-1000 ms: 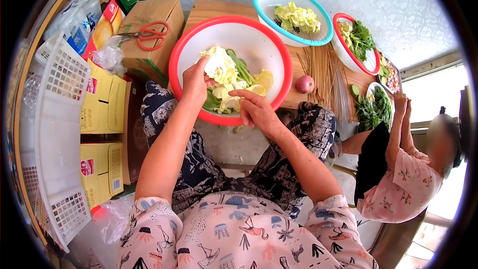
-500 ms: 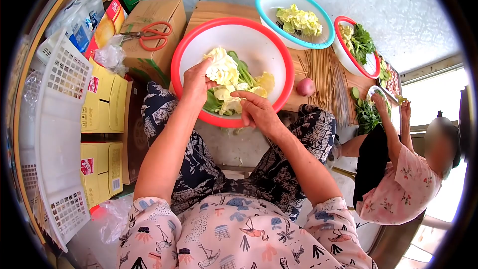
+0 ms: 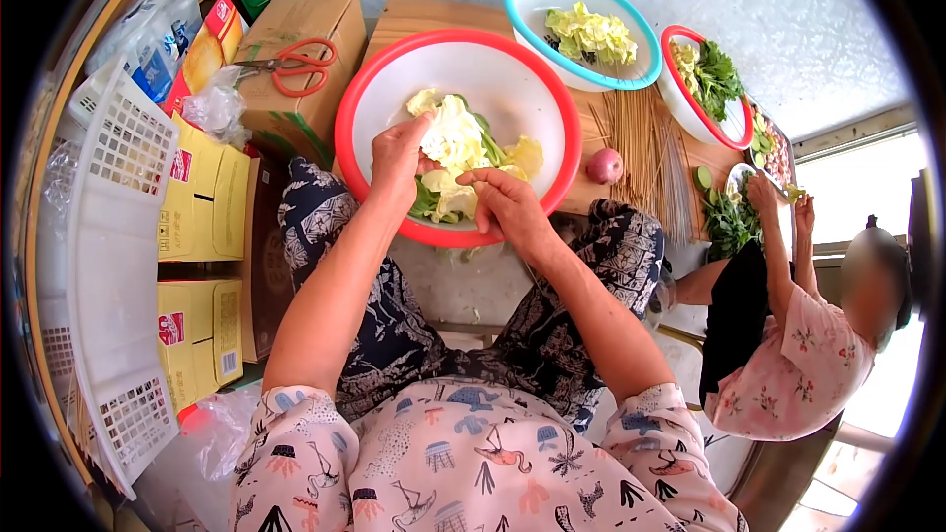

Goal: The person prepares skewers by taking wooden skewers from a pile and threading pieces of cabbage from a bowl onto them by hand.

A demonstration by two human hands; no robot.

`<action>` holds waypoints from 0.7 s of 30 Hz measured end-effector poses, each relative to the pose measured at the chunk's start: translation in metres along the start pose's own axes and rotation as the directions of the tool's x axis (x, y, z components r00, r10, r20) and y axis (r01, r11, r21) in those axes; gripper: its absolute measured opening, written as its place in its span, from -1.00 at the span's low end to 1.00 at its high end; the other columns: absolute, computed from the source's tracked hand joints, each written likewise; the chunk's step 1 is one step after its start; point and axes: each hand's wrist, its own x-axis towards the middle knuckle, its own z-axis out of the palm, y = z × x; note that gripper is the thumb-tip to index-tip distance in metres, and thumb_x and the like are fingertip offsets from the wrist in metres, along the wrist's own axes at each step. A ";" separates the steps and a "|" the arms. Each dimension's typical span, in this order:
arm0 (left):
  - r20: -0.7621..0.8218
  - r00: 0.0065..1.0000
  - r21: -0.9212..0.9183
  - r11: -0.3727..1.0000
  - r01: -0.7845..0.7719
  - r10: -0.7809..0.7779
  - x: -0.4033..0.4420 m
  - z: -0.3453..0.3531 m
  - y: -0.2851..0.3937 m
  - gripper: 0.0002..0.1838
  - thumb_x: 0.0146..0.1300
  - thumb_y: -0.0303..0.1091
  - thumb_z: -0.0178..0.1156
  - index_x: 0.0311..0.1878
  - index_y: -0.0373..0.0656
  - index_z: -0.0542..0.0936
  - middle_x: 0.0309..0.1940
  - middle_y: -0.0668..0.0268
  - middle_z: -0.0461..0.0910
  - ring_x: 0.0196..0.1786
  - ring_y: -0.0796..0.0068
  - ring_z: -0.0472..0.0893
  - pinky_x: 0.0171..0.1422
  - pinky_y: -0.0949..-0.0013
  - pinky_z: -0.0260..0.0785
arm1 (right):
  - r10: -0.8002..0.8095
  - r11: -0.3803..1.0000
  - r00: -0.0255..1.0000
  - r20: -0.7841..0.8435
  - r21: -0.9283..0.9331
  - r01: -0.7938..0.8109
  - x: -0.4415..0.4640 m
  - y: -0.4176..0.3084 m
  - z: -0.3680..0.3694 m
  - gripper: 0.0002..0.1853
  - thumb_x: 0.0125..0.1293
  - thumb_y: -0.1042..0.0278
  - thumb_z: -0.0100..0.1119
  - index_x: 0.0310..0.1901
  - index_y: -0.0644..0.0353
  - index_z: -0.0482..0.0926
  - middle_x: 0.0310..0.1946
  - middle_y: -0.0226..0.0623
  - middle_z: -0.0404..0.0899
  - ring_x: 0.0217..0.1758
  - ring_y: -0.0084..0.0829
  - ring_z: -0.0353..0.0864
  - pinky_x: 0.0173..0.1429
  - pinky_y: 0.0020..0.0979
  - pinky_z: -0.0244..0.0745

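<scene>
Over a white bowl with a red rim [image 3: 394, 79], my left hand [image 3: 399, 160] is closed on a bunch of pale cabbage leaves [image 3: 455, 138]. Its fingertips press on the left edge of the leaves. My right hand [image 3: 510, 207] is at the bowl's front rim, thumb and index finger pinched at the lower right of the leaves; what lies between these fingertips is too small to make out. Green leafy stems [image 3: 424, 199] and a yellowish leaf [image 3: 528, 156] lie in the bowl under and beside the bunch.
Right of the bowl are a red onion [image 3: 604, 166], thin wooden skewers [image 3: 636, 153], a blue-rimmed bowl [image 3: 527, 0] and a smaller red-rimmed bowl [image 3: 680, 108]. A co-worker [image 3: 798, 355] reaches to greens at the right. Scissors [image 3: 296, 67] lie on a carton [image 3: 335, 25] at the left.
My left hand and the cabbage leaves have shifted slightly right, closer to my right hand. The co-worker's hands have moved apart, one now over the plate of greens.
</scene>
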 end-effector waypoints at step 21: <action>0.090 0.989 0.018 0.993 -0.117 0.115 -0.002 0.007 -0.002 -0.72 0.26 -0.38 0.13 0.01 -0.27 0.51 -0.22 0.29 0.61 -0.31 0.51 0.64 -0.41 0.48 0.54 | -0.029 1.000 0.996 -0.081 -0.007 0.028 0.002 -0.003 -0.003 -0.80 0.41 0.35 -0.11 -0.12 0.25 0.48 -0.64 -0.37 0.50 -0.79 -0.69 0.22 -0.67 -0.63 0.11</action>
